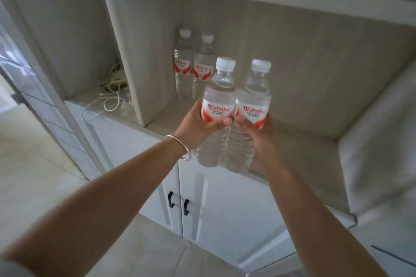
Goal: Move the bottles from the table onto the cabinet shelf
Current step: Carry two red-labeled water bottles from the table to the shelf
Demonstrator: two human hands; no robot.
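While both arms reach toward the cabinet shelf (299, 141), each hand carries one clear water bottle with a white cap and a red-and-white label. Left hand (198, 126) has its fingers (221, 123) curled round the label band of the left held bottle (217, 105); a thin bangle (180, 145) sits on that wrist. Right hand (256, 139) grips the right held bottle (252, 108) just below its label, thumb across the front. These two bottles touch side by side, upright with a slight lean, their bases hanging in front of the shelf's front edge and above the white cabinet doors (225, 204), which carry two black handles (179, 203).

Further back on the same shelf, against its rear panel and left of the held pair, two standing bottles (193, 65) of the same kind rest upright and touching. Beyond the shelf's left divider, a white cable (105, 105) and a tangle of cords lie in the neighbouring open compartment. Pale floor tiles (33, 164) show to the left of the cabinet.
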